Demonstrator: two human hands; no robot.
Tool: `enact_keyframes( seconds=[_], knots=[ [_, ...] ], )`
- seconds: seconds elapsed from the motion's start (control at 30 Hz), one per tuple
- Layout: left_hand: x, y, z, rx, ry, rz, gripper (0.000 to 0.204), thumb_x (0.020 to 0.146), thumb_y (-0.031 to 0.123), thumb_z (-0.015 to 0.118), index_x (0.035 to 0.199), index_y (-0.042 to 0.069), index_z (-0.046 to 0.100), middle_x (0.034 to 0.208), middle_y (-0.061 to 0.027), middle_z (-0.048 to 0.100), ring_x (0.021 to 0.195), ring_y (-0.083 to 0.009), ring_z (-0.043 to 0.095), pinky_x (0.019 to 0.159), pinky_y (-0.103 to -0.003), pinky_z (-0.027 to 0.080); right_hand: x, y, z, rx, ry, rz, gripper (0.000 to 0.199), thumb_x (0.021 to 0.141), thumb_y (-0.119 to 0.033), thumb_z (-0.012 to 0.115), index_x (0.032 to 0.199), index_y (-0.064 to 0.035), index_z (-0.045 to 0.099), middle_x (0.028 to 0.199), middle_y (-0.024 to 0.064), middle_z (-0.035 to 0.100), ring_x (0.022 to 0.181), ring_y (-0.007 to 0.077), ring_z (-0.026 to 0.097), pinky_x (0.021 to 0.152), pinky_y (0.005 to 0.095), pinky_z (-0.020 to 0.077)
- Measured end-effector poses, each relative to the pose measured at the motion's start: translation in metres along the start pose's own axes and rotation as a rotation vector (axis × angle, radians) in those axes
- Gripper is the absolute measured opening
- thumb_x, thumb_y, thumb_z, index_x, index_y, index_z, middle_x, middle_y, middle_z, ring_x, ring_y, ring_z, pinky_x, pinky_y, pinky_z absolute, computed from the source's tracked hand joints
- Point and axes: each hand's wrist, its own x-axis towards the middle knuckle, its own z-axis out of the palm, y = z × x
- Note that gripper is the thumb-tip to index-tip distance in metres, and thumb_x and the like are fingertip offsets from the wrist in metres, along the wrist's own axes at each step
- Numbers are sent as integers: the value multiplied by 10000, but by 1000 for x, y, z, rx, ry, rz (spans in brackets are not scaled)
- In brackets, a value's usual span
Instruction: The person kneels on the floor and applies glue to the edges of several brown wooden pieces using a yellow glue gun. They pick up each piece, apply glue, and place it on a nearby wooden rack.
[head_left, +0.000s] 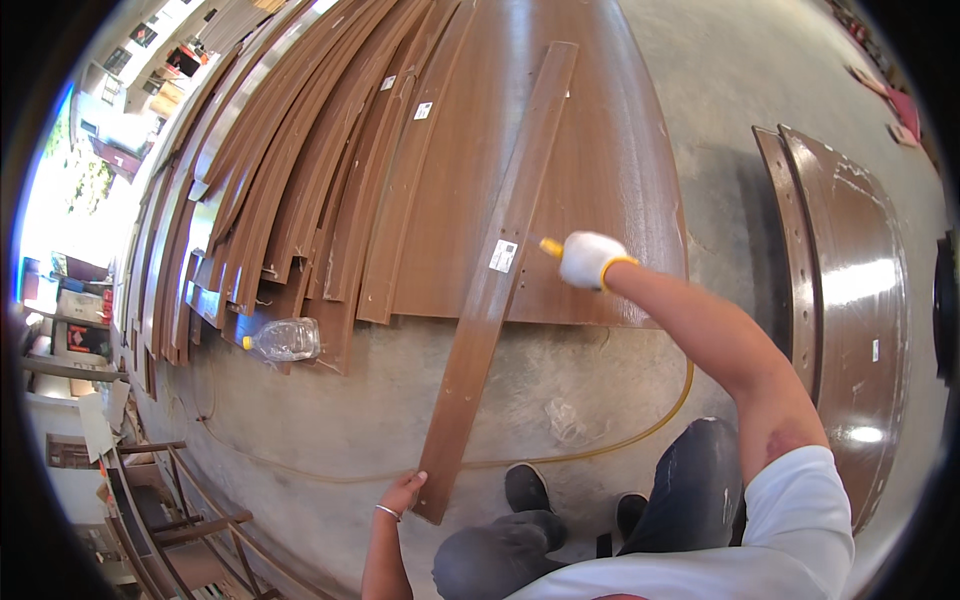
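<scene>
Small white rectangular labels (503, 256) on brown boards (420, 180)

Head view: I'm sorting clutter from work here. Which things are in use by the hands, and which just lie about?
In use:
long brown board, its near end held by the left hand
yellow-tipped tool in the gloved right hand

Lying about:
plastic bottle
stacked brown boards
yellow hose
glossy panels

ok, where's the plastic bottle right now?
Head view, left of centre: the plastic bottle lies on its side at the near edge of the stacked brown panels, left of the long strip.
</scene>
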Motion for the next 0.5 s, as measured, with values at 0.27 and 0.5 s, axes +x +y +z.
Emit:
enact_keyframes(
  seconds=[0.27,0.5],
  knots=[
    [9,25,20,-49,210,90,371,994,300,738,1187,-13,690,1011,-90,730,946,-175,665,879,-351,537,111,41,-100,292,165,246,246,916,-110,555,994,46,728,842,245,732,703,376,741,626,511,555],
    [-4,60,59,19,325,244,617,891,253,829,1380,-26,577,1271,-242,691,1188,-357,674,1010,-421,531,164,27,-97,513,40,331,152,916,-90,568,928,4,688,769,200,674,586,297,634,549,497,488]
  ],
)
